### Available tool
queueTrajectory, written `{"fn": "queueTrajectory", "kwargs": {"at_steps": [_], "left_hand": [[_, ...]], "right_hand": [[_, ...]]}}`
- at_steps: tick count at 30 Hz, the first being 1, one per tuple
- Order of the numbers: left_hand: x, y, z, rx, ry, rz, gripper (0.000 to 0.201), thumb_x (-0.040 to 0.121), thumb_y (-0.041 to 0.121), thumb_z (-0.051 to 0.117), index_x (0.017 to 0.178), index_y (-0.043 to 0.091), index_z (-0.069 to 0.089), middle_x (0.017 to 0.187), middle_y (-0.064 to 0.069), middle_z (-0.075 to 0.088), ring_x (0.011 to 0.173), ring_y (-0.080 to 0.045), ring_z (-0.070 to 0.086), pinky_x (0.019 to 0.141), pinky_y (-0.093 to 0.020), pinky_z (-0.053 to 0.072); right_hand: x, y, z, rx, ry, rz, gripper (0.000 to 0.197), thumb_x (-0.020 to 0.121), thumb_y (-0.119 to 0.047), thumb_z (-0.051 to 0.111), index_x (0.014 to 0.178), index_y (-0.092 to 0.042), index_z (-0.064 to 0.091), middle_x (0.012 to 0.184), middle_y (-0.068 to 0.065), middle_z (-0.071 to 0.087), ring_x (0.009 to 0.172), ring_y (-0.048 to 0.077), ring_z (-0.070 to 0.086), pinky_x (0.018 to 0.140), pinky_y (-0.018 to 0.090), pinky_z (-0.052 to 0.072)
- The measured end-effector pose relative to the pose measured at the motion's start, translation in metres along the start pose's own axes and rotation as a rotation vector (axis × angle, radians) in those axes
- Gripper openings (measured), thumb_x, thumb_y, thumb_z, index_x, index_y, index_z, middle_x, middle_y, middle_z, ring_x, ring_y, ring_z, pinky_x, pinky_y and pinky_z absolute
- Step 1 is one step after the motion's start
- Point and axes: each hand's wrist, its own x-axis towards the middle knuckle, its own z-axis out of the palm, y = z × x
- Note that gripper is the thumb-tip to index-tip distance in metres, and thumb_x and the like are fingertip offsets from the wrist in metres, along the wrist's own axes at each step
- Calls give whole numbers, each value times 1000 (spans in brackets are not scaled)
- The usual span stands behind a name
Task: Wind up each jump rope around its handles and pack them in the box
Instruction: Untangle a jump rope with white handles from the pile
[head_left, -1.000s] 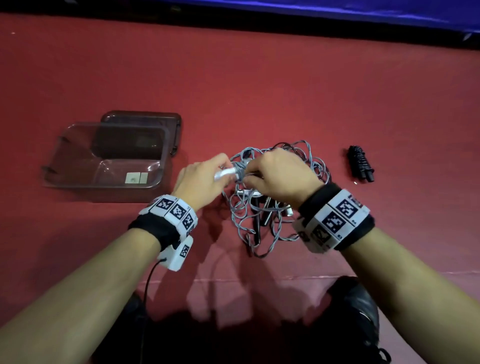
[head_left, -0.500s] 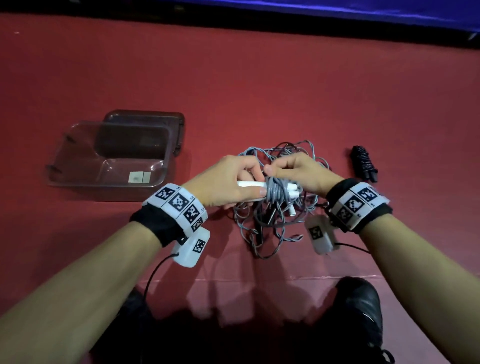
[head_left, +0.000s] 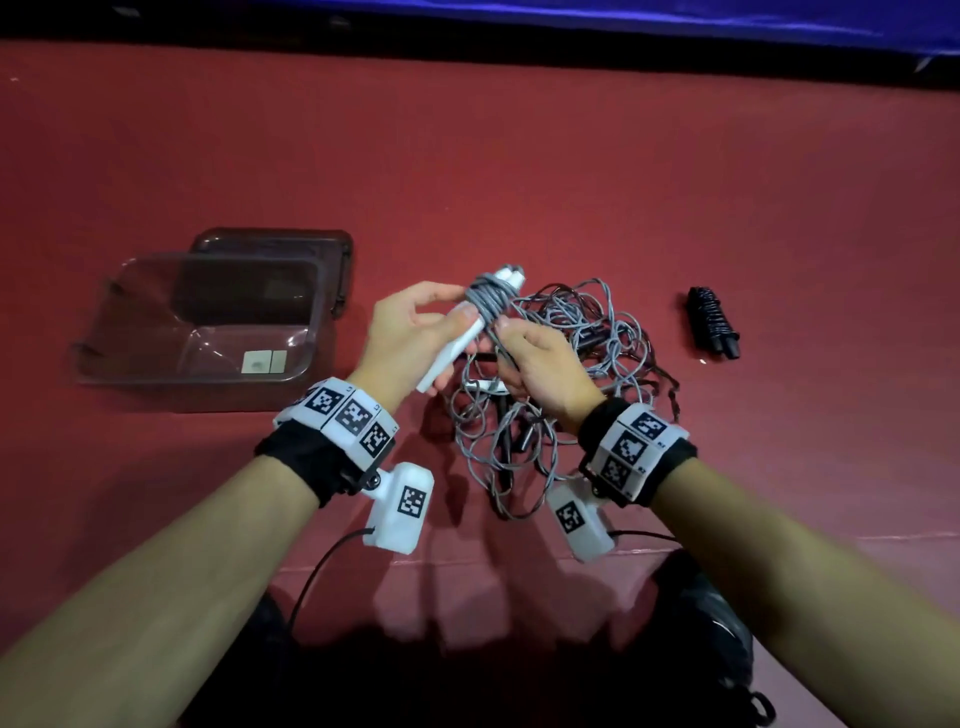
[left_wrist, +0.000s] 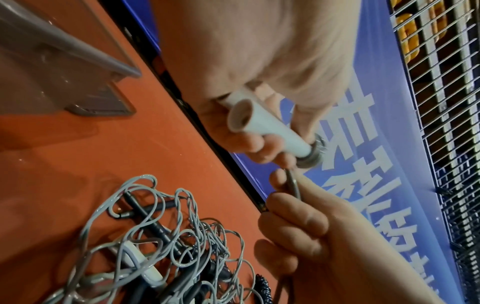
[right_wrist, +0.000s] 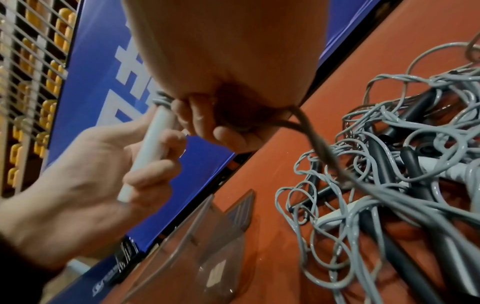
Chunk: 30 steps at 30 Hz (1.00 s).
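the white handles (head_left: 457, 338) of one jump rope sit side by side in the left hand (head_left: 410, 332), tilted with their cord ends up and away from the person, so the bare stretch near the tips stays free to take turns. a band of grey cord (head_left: 485, 299) is already wound there, which by my reading puts this rope early in its winding. the left hand's fingers are curled round the lower part of the handles, thumb pressing on top, likely to keep the pair from twisting apart. the right hand (head_left: 540, 364) is closed on the loose grey cord just below the coil, pinching it close, probably to keep tension as it feeds the next loop.

below the hands, the rest of the cord trails into a tangled pile (head_left: 561, 374) of grey rope and dark handles on the red surface (head_left: 571, 156). to the right, well apart, lies a black rope bundle (head_left: 711, 325), already wound. to the left stands the clear plastic box (head_left: 192, 322), with its lid (head_left: 332, 260) partly under its far corner; nothing is packed in it yet.
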Motion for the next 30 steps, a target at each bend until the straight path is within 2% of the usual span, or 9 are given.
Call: {"fn": "queueTrajectory", "kwargs": {"at_steps": [4,7,10,12,14,18,23,27,30], "left_hand": [[9,-7,-9,138,165,-82,20,92,28,74,104,18,61,66,-1,74,38,-21,53,39,-25,42],[7,-12,-17,284,209,-54,19,88,35,75,92,24,60,69,-1,75,43,-24,60,44,-37,52],[2,-16,-19,537,182,4,24,86,46,72,91,27,59,69,-1,73,55,-27,68,61,-46,61],[0,-19,-21,764,195,82,26,88,52,68,96,30,56,82,4,74,78,-31,70,75,-44,56],[-2,-22,-22,943,183,181,27,90,55,64,103,33,54,90,2,74,92,-36,68,76,-41,50],[-4,-25,-21,1056,61,266,25,93,51,63,104,31,53,83,-7,70,90,-42,67,70,-41,44],[-2,-31,-23,1100,-33,290,26,93,54,61,104,33,49,81,-3,69,88,-40,67,68,-39,41],[-4,-34,-21,1125,-48,296,27,93,54,60,106,33,50,84,-2,71,89,-39,67,68,-38,40],[-6,-31,-17,1176,-70,317,27,96,50,57,111,29,50,85,-7,71,89,-41,67,68,-38,36]], "right_hand": [[-10,-1,5,-388,-113,-83,22,104,-28,56,96,-9,66,49,-19,49,46,-1,44,53,15,32],[-9,-4,6,-540,-229,-46,23,103,-25,56,81,-17,56,47,-19,43,44,1,39,52,20,33],[-7,-18,3,-592,-322,37,27,102,-26,57,83,-8,57,53,-13,42,45,2,36,50,21,31],[-6,-29,-3,-767,-335,-53,35,100,-30,60,77,-4,56,58,-5,42,50,7,36,52,22,30],[-5,-40,-6,-1014,-316,-202,35,95,-37,63,73,-11,59,62,-1,51,59,16,47,58,29,35],[-4,-48,-8,-1439,-122,-425,26,84,-47,62,104,-31,69,89,-2,71,89,28,66,66,32,39],[-3,-45,-15,-1525,-57,-571,24,90,-48,49,97,-29,61,76,0,70,75,30,68,58,32,31],[-4,-40,-16,-1592,-67,-527,41,98,-55,36,78,-24,55,72,2,69,71,31,68,56,31,27],[-8,-36,-7,-1482,-64,-372,41,104,-52,35,80,-24,54,83,7,70,85,34,67,64,34,32]]}}
